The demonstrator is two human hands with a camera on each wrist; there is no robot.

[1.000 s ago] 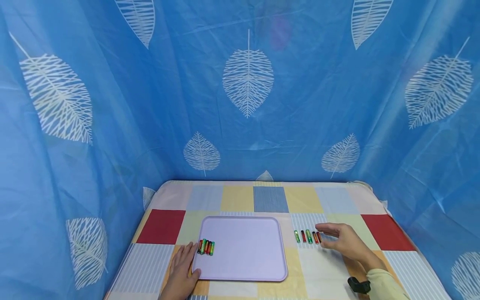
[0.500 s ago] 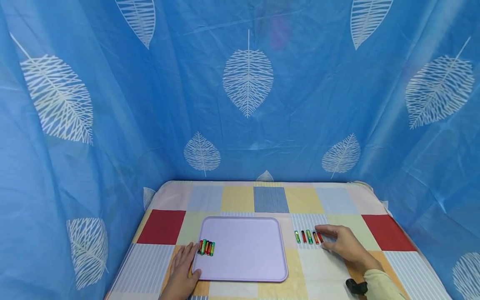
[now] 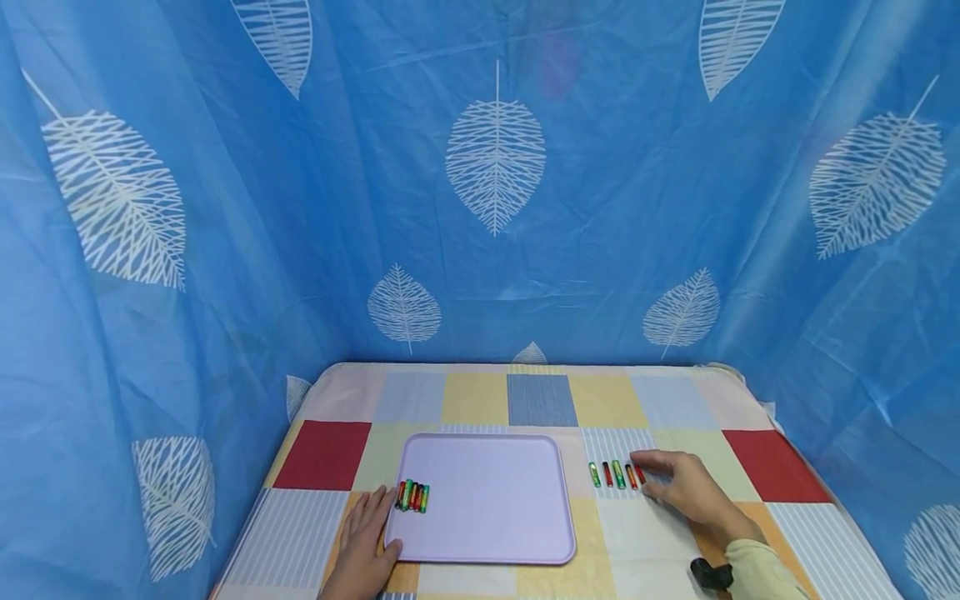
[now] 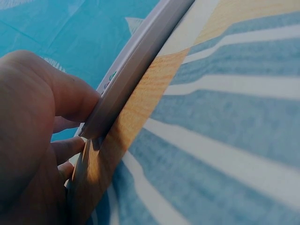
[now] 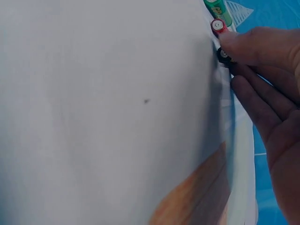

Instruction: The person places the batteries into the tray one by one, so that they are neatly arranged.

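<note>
My left hand (image 3: 365,542) rests along the left side of the lilac tray (image 3: 495,500), fingers mostly straight. In the left wrist view its thumb (image 4: 77,99) touches the tray's rim. Several green and red batteries (image 3: 412,496) lie side by side on the tray close to these fingers. To the tray's right, on the cloth, is a spaced row of more batteries (image 3: 618,474). My right hand (image 3: 693,492) pinches the rightmost, a red and black battery (image 5: 225,55), between thumb and fingers. Part of that battery is hidden by the hand.
A patchwork cloth (image 3: 540,400) covers the table. Blue curtains (image 3: 495,275) with white leaf prints stand behind it and at both sides. A black band (image 3: 711,575) is on the right wrist, below a pale sleeve (image 3: 765,571).
The right hand has come slightly down and left, its thumb and fingers closing on the rightmost battery. The left hand and the tray have stayed in place.
</note>
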